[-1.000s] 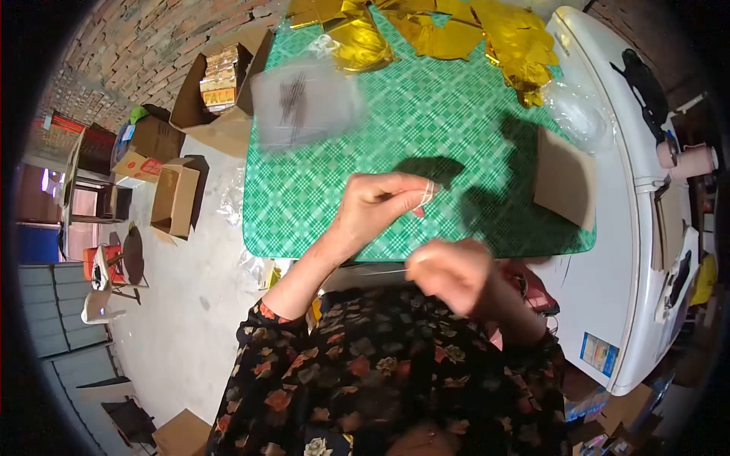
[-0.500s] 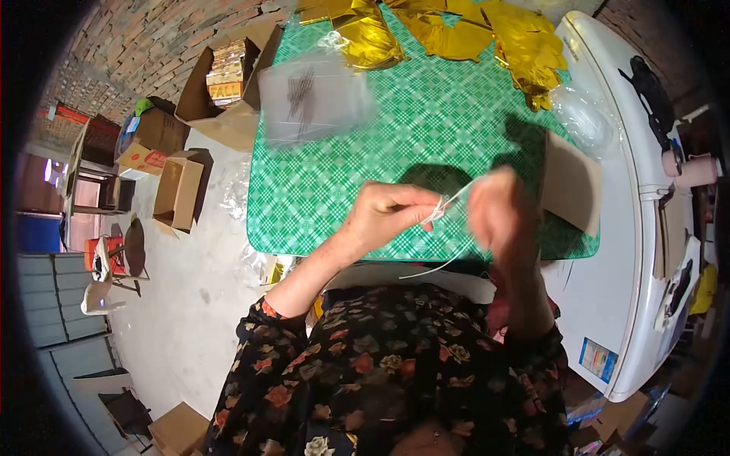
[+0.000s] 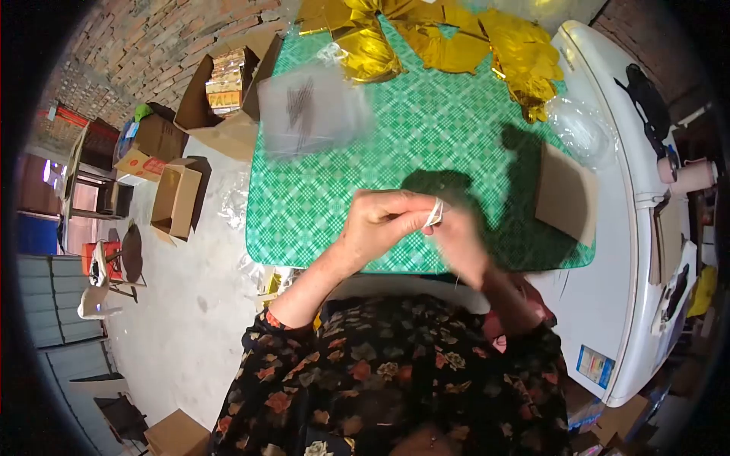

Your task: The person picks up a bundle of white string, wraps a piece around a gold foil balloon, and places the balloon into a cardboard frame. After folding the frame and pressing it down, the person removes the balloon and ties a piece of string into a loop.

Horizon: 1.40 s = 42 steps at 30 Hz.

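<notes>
Above the near edge of the green checked table (image 3: 319,220), my left hand (image 3: 376,224) pinches a small bundle of white string (image 3: 433,216) between thumb and fingers. My right hand (image 3: 464,243) is close beside the bundle, blurred by motion, and its fingertips cannot be made out. A thin loose end of string hangs below my right hand. Farther back on the table lies a clear plastic bag (image 3: 312,110), left of gold foil pieces (image 3: 449,45).
A brown cardboard piece (image 3: 566,194) lies at the table's right, near clear plastic wrapping (image 3: 582,129). A white refrigerator (image 3: 608,228) flanks the right side. Open cardboard boxes (image 3: 176,199) stand on the floor at the left.
My right hand has moved left and down, from out along the stretched string to beside the bundle. My left hand keeps its pinch. The view has shifted slightly.
</notes>
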Each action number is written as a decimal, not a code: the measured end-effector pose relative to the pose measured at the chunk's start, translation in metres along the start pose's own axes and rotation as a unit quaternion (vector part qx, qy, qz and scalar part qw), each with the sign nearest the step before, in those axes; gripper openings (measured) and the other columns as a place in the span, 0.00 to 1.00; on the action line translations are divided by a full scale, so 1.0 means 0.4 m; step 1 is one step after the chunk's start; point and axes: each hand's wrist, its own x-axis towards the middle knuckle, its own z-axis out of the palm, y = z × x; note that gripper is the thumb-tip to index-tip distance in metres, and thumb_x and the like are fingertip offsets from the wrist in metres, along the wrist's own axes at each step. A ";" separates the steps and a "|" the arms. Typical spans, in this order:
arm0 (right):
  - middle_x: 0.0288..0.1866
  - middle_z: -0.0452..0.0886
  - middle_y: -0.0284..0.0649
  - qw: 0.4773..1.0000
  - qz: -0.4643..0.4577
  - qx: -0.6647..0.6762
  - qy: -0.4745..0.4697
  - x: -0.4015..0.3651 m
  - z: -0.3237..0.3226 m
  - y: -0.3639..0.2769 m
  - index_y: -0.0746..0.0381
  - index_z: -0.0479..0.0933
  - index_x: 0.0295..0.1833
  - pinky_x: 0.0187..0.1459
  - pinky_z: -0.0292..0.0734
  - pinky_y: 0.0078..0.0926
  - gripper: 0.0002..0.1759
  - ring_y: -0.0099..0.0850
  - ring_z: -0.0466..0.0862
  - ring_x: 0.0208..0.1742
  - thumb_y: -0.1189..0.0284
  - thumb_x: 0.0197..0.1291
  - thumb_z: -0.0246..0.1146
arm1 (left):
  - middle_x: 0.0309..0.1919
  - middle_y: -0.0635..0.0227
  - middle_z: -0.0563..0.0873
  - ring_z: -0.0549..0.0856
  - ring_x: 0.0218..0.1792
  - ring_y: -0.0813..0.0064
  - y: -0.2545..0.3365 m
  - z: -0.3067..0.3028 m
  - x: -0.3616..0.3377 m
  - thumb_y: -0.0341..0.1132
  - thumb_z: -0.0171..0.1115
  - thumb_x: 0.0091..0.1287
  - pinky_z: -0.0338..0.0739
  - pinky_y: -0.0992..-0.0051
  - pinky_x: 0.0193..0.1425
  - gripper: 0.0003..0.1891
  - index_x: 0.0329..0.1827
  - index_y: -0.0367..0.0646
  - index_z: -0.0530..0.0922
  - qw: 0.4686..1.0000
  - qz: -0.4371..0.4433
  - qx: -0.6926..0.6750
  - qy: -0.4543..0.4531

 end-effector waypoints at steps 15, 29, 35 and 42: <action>0.34 0.82 0.39 0.990 -0.121 -0.032 -0.063 -0.107 -0.013 -0.172 0.66 0.79 0.45 0.37 0.78 0.27 0.06 0.26 0.82 0.32 0.76 0.71 0.57 | 0.35 0.63 0.93 0.91 0.34 0.77 -0.002 -0.011 -0.014 0.28 0.70 0.68 0.85 0.77 0.39 0.08 0.48 0.38 0.90 0.996 -0.015 0.083 -0.011; 0.25 0.76 0.30 0.990 -0.098 0.017 0.099 -0.034 -0.057 -0.079 0.65 0.78 0.45 0.28 0.70 0.20 0.05 0.14 0.73 0.27 0.75 0.73 0.59 | 0.33 0.61 0.93 0.92 0.33 0.73 -0.004 0.004 -0.030 0.28 0.72 0.66 0.85 0.75 0.36 0.09 0.47 0.40 0.90 0.996 -0.005 0.081 -0.048; 0.23 0.76 0.37 0.990 -0.128 -0.017 -0.050 -0.119 0.056 -0.060 0.63 0.79 0.48 0.26 0.71 0.28 0.04 0.23 0.77 0.23 0.75 0.73 0.61 | 0.36 0.62 0.93 0.92 0.33 0.75 -0.044 0.012 -0.017 0.29 0.70 0.68 0.85 0.77 0.35 0.09 0.50 0.39 0.89 0.998 -0.039 0.041 0.029; 0.25 0.77 0.32 0.987 -0.087 -0.043 0.129 -0.060 -0.048 -0.066 0.67 0.77 0.44 0.28 0.69 0.19 0.08 0.14 0.73 0.28 0.75 0.76 0.56 | 0.33 0.65 0.92 0.90 0.33 0.81 -0.011 0.039 -0.043 0.28 0.67 0.71 0.84 0.78 0.37 0.09 0.51 0.39 0.89 0.996 -0.072 0.026 -0.049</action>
